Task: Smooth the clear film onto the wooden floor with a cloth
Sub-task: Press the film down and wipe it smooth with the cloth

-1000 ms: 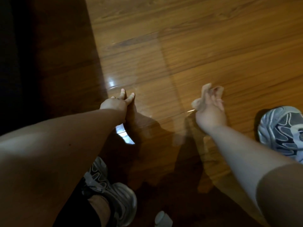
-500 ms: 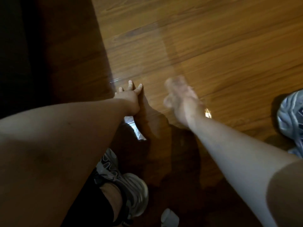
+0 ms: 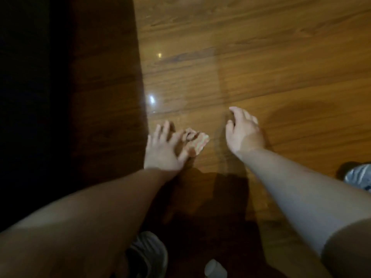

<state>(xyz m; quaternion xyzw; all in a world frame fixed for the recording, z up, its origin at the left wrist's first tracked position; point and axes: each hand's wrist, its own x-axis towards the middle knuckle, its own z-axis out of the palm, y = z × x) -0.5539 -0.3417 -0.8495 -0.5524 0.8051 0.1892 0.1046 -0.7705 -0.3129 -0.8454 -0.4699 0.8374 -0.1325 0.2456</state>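
Note:
The clear film lies glossy on the wooden floor, and its right edge runs as a faint line toward me. A small crumpled pinkish cloth sits on the film. My left hand has its outer fingers spread, and it pinches the cloth between thumb and forefinger, though motion blur softens this. About a hand's width to the right of the cloth, my right hand holds nothing. Its fingers are loosely bent, with the tips on the floor by the film's edge.
Deep shadow covers the floor to the left. A grey-white shoe shows at the right edge, and a darker shoe is at the bottom. A small white object lies by the darker shoe, near my knees.
My right hand swung left toward my left hand, then drew back to the right. The cloth now shows at my left hand, whose fingers have spread out.

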